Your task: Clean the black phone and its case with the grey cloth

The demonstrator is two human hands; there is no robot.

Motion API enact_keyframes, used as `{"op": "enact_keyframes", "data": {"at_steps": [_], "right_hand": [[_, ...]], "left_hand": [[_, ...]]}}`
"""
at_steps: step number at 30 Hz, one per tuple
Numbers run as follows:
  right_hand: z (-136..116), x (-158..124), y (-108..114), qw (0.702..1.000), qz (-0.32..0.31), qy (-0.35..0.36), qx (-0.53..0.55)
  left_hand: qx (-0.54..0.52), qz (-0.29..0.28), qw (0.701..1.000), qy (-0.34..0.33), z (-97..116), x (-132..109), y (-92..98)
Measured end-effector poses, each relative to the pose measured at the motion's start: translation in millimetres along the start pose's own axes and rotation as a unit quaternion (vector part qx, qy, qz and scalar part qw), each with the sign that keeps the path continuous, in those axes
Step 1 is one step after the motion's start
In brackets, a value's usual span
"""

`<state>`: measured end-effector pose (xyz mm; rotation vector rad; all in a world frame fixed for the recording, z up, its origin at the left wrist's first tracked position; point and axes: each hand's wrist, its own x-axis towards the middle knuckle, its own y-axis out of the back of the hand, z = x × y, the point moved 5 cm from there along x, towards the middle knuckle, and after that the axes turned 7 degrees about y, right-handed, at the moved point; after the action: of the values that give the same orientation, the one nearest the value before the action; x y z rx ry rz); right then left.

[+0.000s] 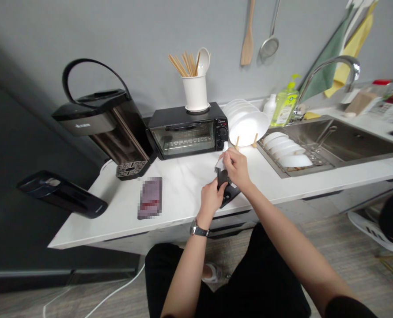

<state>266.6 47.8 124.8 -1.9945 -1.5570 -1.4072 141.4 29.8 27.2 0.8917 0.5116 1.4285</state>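
Note:
Near the counter's front edge, my left hand (211,196) grips a small dark, flat piece (222,176) with the thumb along it. My right hand (236,167) is closed just above, its fingers pinched on something white (220,164) that looks like a tissue or cloth. A white tip (225,145) shows beyond the right fingers; I cannot tell if it belongs to the same thing. Under both hands a flat black object (228,196) lies on the counter, its kind hidden by the hands.
A pixelated flat item (150,198) lies to the left, beside a black tumbler (64,194) and a water dispenser (113,132). Behind are a toaster oven (186,137), a utensil holder (195,92) and white plates (247,126). The sink (355,137) with bowls (287,152) is at right.

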Motion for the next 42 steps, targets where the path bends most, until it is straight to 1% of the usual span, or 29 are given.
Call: {"op": "enact_keyframes", "data": {"at_steps": [2,4,5,6,7,9,11,12,13,14,15,17,19,21,24,27,30,33,36,38,40,42], "right_hand": [[17.7,-2.9,0.1,0.993,0.046,-0.085,0.066],[24.0,-4.0,-1.0,0.984,0.056,-0.142,0.089],[21.6,-3.3,-0.7,0.985,0.050,-0.149,0.075],[15.6,-1.8,0.0,0.989,0.035,-0.138,0.046],[6.5,0.0,0.7,0.994,0.014,-0.110,0.006],[-16.1,2.2,-0.3,0.996,-0.040,-0.014,-0.084],[-34.7,0.5,-3.2,0.981,-0.082,0.084,-0.153],[-39.7,-1.3,-4.4,0.974,-0.094,0.117,-0.172],[-41.3,-2.8,-4.8,0.969,-0.099,0.135,-0.184],[-40.1,-3.8,-4.3,0.968,-0.097,0.137,-0.187],[-36.5,-4.0,-2.5,0.971,-0.088,0.127,-0.182],[-25.2,-2.6,4.8,0.983,-0.051,0.083,-0.158],[-10.9,-0.6,15.6,0.992,0.000,0.023,-0.121],[5.8,-0.9,26.5,0.996,0.042,-0.049,-0.069],[31.7,-10.6,35.3,0.982,0.074,-0.169,0.041],[49.1,-26.8,36.5,0.958,0.097,-0.243,0.114],[62.5,-39.8,41.5,0.945,0.154,-0.272,0.100],[77.8,-48.2,49.2,0.941,0.197,-0.272,0.044],[91.9,-58.7,55.7,0.943,0.208,-0.259,-0.027],[98.3,-69.0,58.1,0.940,0.211,-0.261,-0.054],[99.8,-79.3,60.0,0.936,0.226,-0.263,-0.055],[94.6,-84.9,61.1,0.939,0.238,-0.243,-0.050]], "left_hand": [[-0.001,0.001,1.000,-0.002,0.3,-0.4,0.0],[0.000,-0.001,1.000,-0.002,0.4,-0.3,0.1],[0.001,-0.001,1.000,-0.002,0.5,-0.2,0.3],[0.002,-0.002,1.000,-0.003,0.7,0.0,0.6],[0.003,-0.003,1.000,-0.003,0.7,0.2,0.8],[0.013,-0.008,1.000,0.001,0.4,0.6,1.0],[0.029,-0.016,0.999,0.008,-0.2,0.8,0.8],[0.034,-0.019,0.999,0.011,-0.2,0.8,0.8],[0.036,-0.019,0.999,0.009,0.3,0.7,1.0],[0.034,-0.017,0.999,0.003,1.4,0.6,1.3],[0.029,-0.014,0.999,-0.004,2.9,0.4,1.7],[0.015,-0.009,1.000,-0.013,5.5,0.0,2.5],[0.004,-0.005,1.000,-0.008,7.0,-0.4,3.2],[-0.005,-0.003,1.000,-0.003,8.0,-0.9,3.9],[-0.023,-0.003,1.000,-0.005,9.2,-1.8,5.3],[-0.048,-0.011,0.999,-0.006,8.8,-1.8,5.7],[-0.069,-0.020,0.997,-0.007,7.6,-1.3,4.5],[-0.074,-0.011,0.997,-0.009,5.5,-1.5,4.3],[-0.064,-0.006,0.998,-0.001,3.0,-2.3,4.0],[-0.044,-0.003,0.999,-0.002,2.9,-3.0,3.8],[-0.023,0.000,1.000,-0.015,4.7,-3.7,3.8],[-0.016,-0.002,0.999,-0.028,6.9,-4.2,3.7]]}}
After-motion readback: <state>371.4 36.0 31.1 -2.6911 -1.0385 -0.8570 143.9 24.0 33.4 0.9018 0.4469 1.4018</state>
